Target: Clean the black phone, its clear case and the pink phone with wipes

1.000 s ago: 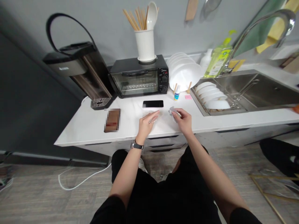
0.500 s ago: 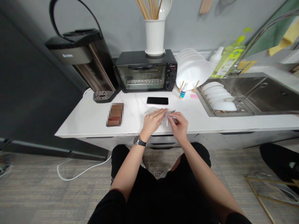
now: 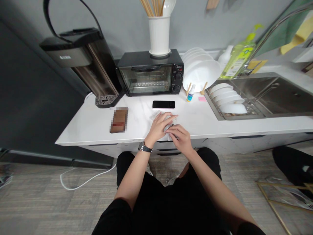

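Note:
On the white marble counter (image 3: 137, 125), my left hand (image 3: 158, 125) and my right hand (image 3: 179, 138) meet near the front edge. Between them is a crumpled pale wrapper (image 3: 170, 127), mostly hidden by my fingers, so its material is hard to tell. Both hands press around it. A black smartphone (image 3: 163, 104) lies face up just beyond my left fingertips. A brown pixelated rectangular item (image 3: 118, 120) lies further left. A dark wristwatch (image 3: 145, 148) circles my left wrist.
A black toaster oven (image 3: 150, 73) stands behind the phone, with a white utensil crock (image 3: 159, 36) on top. Right of it are white bowls on a stand (image 3: 201, 71), a small bottle (image 3: 190, 93), and a steel sink (image 3: 276, 94) holding a dish rack. A black appliance (image 3: 80, 62) stands left.
My hands have drawn closer together, with the right hand moving down and left against the left hand. The wrapper is now more hidden between them.

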Motion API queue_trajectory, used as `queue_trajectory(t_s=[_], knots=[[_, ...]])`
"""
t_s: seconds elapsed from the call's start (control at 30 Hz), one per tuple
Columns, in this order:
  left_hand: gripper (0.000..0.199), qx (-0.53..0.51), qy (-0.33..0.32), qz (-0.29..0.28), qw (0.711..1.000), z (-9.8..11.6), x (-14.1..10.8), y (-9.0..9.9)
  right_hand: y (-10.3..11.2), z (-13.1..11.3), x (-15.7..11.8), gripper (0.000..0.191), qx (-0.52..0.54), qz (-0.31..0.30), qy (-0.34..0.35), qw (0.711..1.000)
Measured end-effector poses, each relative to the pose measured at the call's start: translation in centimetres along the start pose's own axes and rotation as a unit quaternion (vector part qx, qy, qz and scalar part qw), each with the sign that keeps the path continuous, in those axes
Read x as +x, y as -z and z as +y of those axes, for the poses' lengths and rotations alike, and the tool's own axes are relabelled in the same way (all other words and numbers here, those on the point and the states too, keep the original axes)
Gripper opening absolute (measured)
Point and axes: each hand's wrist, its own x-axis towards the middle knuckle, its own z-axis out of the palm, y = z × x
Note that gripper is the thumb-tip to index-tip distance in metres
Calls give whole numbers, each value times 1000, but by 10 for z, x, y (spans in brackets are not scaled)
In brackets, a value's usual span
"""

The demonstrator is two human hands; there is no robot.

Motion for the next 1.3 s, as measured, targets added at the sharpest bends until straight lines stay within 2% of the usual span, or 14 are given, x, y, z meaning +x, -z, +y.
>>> queue_trajectory(t_s=[0.1, 0.2, 0.33, 0.43, 0.53, 0.63, 0.8, 1.03, 1.13, 1.3], knots=[[56, 12, -15, 9, 1000, -1, 2, -2, 7, 7, 4, 23, -18, 9, -8, 1000], [44, 23, -30, 24, 999, -3, 4, -4, 16, 17, 9, 23, -44, 51, -30, 997], [30, 26, -24, 28, 999, -2, 5, -5, 24, 24, 14, 20, -61, 77, -59, 993], [31, 20, -24, 27, 999, -2, 5, -5, 20, 23, 12, 17, -58, 90, -81, 991], [41, 5, -29, 27, 999, -2, 4, -4, 11, 15, 8, 17, -44, 94, -81, 991], [51, -9, -29, 23, 999, -2, 3, -2, 1, 5, 3, 18, -23, 77, -59, 995], [50, -28, -11, 18, 999, 3, 3, 3, -7, -3, -1, 21, -17, 49, -46, 998], [49, -19, -24, 21, 999, 1, 3, 0, 4, 5, 5, 22, -13, 20, -30, 999], [48, 8, -33, 23, 999, -5, 4, -5, 12, 13, 10, 21, -25, 42, -46, 998], [28, 40, -32, 27, 998, -8, 5, -9, 23, 25, 15, 19, -49, 85, -69, 993]])
